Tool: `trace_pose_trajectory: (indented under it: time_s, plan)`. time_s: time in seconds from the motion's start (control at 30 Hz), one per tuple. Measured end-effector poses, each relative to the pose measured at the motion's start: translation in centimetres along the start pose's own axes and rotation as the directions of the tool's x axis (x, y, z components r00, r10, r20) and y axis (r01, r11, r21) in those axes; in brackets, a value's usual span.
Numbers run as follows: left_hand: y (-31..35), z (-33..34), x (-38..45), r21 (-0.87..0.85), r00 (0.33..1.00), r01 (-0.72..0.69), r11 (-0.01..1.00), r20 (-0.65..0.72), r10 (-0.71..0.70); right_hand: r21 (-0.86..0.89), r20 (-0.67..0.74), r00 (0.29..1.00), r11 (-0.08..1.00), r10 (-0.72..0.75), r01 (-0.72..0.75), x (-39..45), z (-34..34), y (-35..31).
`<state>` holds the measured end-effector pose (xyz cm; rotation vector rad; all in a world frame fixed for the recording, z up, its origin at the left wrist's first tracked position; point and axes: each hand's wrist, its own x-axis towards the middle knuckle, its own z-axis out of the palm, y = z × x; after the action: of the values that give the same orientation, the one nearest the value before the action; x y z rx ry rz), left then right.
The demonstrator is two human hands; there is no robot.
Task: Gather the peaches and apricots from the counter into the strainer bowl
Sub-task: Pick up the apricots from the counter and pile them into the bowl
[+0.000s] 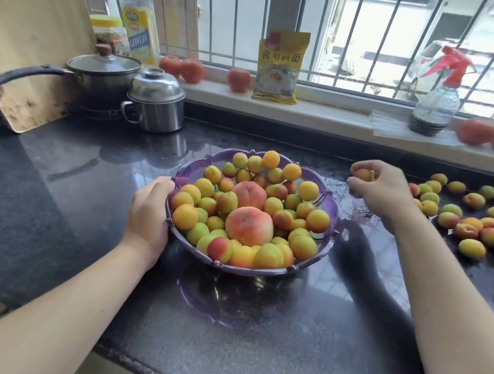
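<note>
A purple strainer bowl [330, 206] sits on a dark stone counter [57, 185], heaped with small yellow, green and red-blushed apricots and two larger pink peaches [249, 225]. The left hand [150, 210] grips the bowl's near-left rim, thumb over the edge and fingers curled beneath, out of sight. The right hand [381, 188] hovers just to the right of the bowl, above the counter, fingers curled around an apricot [363, 173] that shows at its fingertips; there may be more fruit in the palm, but that cannot be told.

To the right of the right hand, loose apricots [472, 232] lie scattered over the counter, the nearest just beside the wrist.

Beyond the left hand stand a lidded saucepan [102, 75] and a steel lidded mug [157, 102], with a wooden board [26, 41] leaning at the far left. Beyond both hands, a windowsill carries tomatoes [191, 70], a yellow packet [280, 65], an oil bottle [138, 23] and a spray bottle [438, 97].
</note>
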<state>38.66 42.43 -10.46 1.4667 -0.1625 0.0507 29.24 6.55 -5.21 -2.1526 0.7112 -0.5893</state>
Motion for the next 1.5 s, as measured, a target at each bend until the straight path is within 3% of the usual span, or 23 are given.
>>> trace_pose_trajectory:
  time_s: [0.13, 0.2, 0.4, 0.53, 0.67, 0.8, 0.93, 1.2, 1.33, 1.43, 1.5]
  plan:
    - [0.0, -0.1, 0.0, 0.002, 1.000, 0.017, 1.000, 0.006, -0.017, 0.148, 0.158, 0.981, 0.985, -0.110, 0.087, -2.6, -1.9, -5.9]
    - [0.1, -0.1, 0.0, 0.013, 1.000, 0.012, 1.000, 0.004, -0.012, 0.115, 0.251, 0.947, 0.977, -0.202, 0.178, -4.6, -1.8, -8.9]
    - [0.1, -0.1, 0.0, 0.016, 1.000, 0.010, 1.000, 0.013, -0.011, 0.005, 0.571, 0.717, 0.874, -0.401, 0.485, -9.1, 2.4, -13.2]
    - [0.1, 0.1, 0.0, 0.012, 1.000, 0.015, 1.000, 0.002, -0.015, -0.041, 0.624, 0.627, 0.781, -0.467, 0.623, -10.5, 5.7, -13.4]
    - [-0.1, -0.1, 0.1, 0.038, 1.000, 0.003, 0.999, 0.008, -0.003, -0.064, 0.583, 0.580, 0.679, -0.569, 0.732, -11.3, 7.7, -13.1]
    - [-0.1, -0.3, 0.3, 0.051, 1.000, -0.010, 0.999, 0.013, 0.009, -0.166, 0.576, 0.579, 0.612, -0.577, 0.773, -11.3, 8.3, -12.9]
    - [-0.1, -0.2, 0.2, 0.052, 1.000, -0.018, 0.999, 0.015, 0.017, -0.157, 0.569, 0.605, 0.649, -0.557, 0.745, -11.1, 8.4, -12.9]
    - [0.1, -0.3, 0.1, 0.032, 0.999, -0.013, 0.999, 0.034, 0.012, -0.159, 0.597, 0.589, 0.639, -0.545, 0.753, -11.0, 8.0, -13.2]
    - [0.1, -0.3, 0.1, 0.033, 0.999, -0.004, 0.999, 0.035, 0.003, -0.105, 0.476, 0.715, 0.774, -0.512, 0.624, -8.7, 5.1, -12.8]
    - [0.2, -0.3, 0.0, 0.038, 0.999, 0.006, 0.999, 0.038, -0.007, -0.073, 0.190, 0.876, 0.883, -0.444, 0.463, -5.1, 2.3, -10.2]
    - [0.2, -0.3, -0.1, 0.038, 0.999, -0.007, 0.999, 0.043, 0.005, -0.087, -0.032, 0.942, 0.940, -0.333, 0.329, -2.7, 1.0, -7.0]
